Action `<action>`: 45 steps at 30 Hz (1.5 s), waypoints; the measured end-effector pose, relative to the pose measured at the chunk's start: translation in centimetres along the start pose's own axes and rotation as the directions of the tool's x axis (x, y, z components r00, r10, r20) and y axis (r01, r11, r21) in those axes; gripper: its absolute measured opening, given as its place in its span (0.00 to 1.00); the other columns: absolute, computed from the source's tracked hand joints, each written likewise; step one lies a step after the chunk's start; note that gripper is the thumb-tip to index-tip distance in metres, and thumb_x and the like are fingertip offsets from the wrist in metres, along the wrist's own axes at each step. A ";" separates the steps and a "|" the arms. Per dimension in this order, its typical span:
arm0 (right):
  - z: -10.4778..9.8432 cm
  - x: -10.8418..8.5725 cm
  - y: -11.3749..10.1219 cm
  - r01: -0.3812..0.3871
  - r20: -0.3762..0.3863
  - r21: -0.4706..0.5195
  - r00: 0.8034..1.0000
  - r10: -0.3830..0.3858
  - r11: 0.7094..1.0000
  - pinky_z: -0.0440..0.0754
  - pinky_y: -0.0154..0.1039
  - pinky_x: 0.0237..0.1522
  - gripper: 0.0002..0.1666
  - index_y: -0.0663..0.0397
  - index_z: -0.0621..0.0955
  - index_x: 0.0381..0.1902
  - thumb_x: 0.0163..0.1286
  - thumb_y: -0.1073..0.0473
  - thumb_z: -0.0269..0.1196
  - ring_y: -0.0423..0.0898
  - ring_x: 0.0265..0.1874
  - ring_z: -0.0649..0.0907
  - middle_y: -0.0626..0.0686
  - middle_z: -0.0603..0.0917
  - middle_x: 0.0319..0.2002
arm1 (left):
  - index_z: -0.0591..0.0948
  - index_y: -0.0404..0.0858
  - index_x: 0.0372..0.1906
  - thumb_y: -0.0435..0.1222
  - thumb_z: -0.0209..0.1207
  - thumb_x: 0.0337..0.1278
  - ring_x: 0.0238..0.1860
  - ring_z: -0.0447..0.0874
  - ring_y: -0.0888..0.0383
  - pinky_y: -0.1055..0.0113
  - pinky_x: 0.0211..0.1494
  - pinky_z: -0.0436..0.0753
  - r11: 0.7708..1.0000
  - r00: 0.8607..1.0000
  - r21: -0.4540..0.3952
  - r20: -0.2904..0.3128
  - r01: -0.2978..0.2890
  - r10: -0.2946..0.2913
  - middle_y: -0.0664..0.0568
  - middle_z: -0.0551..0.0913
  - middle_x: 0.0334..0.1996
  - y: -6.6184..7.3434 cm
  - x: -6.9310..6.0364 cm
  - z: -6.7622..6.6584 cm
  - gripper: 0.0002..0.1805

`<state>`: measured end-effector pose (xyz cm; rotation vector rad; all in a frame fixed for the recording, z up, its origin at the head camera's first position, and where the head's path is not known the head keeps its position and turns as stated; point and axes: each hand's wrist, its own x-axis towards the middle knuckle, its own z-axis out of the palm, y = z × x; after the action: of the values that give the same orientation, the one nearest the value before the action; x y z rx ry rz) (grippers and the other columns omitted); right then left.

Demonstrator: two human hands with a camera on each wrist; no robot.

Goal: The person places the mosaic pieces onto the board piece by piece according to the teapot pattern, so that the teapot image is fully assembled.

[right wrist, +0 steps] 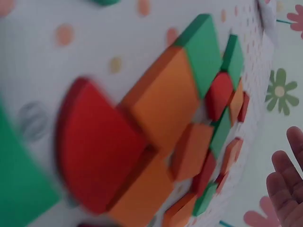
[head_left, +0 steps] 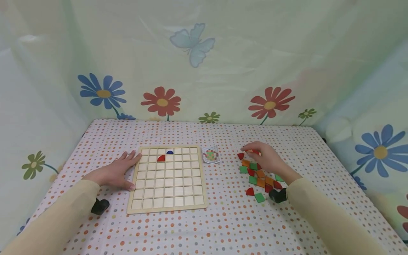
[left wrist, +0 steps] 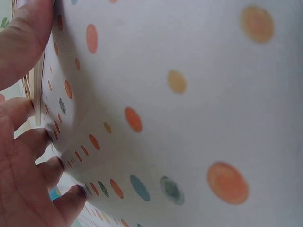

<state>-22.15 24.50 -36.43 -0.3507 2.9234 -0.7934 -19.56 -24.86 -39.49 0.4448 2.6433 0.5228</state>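
Observation:
My left hand (head_left: 116, 171) lies with its fingers spread at the left edge of a wooden grid board (head_left: 130, 209), fingertips and thumb touching its frame. On the board sit a red quarter-circle tile (head_left: 161, 158) and a blue half-circle tile (head_left: 170, 152), both in the upper rows. Over at the right, my right hand (head_left: 266, 156) is above the far end of a group of loose tiles, and a small red piece (head_left: 256, 152) shows between its thumb and fingers. In the right wrist view only some fingertips (right wrist: 284, 179) appear; the pinch is out of sight there.
Loose green square tiles (head_left: 259, 197), orange square tiles (head_left: 260, 182) and red quarter-circle tiles (head_left: 250, 191) lie close together below the right hand. A small printed card (head_left: 210, 154) rests beside the board's upper right corner. A dotted cloth (head_left: 178, 233) covers the table.

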 end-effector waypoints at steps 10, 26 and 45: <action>0.1 -1.0 2.4 -0.065 0.015 -0.019 0.998 0.066 0.998 0.73 0.70 0.65 0.17 0.57 0.84 0.60 0.76 0.63 0.61 0.67 0.64 0.76 0.65 0.81 0.63 | 0.52 0.30 0.81 0.45 0.79 0.41 0.79 0.37 0.23 0.25 0.75 0.51 1.000 1.000 -0.004 -0.006 0.000 0.000 0.26 0.44 0.80 0.0 -0.2 0.1 0.65; 1.4 0.2 2.5 -0.085 0.059 -0.117 0.994 0.093 0.989 0.78 0.64 0.63 0.13 0.59 0.88 0.49 0.69 0.61 0.68 0.64 0.60 0.77 0.64 0.84 0.57 | 0.53 0.29 0.80 0.45 0.79 0.40 0.78 0.37 0.22 0.25 0.75 0.51 1.000 1.000 -0.013 -0.005 -0.012 0.012 0.25 0.44 0.80 -0.3 -0.1 0.3 0.65; 1.3 0.5 2.2 -0.077 0.088 -0.131 0.992 0.089 0.988 0.77 0.63 0.64 0.12 0.59 0.89 0.49 0.69 0.62 0.68 0.63 0.59 0.77 0.65 0.81 0.58 | 0.53 0.30 0.80 0.46 0.79 0.40 0.79 0.37 0.23 0.25 0.75 0.51 1.000 1.000 0.003 -0.012 -0.010 0.010 0.26 0.44 0.80 0.0 0.0 0.0 0.65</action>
<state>-22.89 25.56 -38.69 -0.2654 2.8860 -0.5642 -19.49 -24.83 -39.50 0.4578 2.6550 0.5258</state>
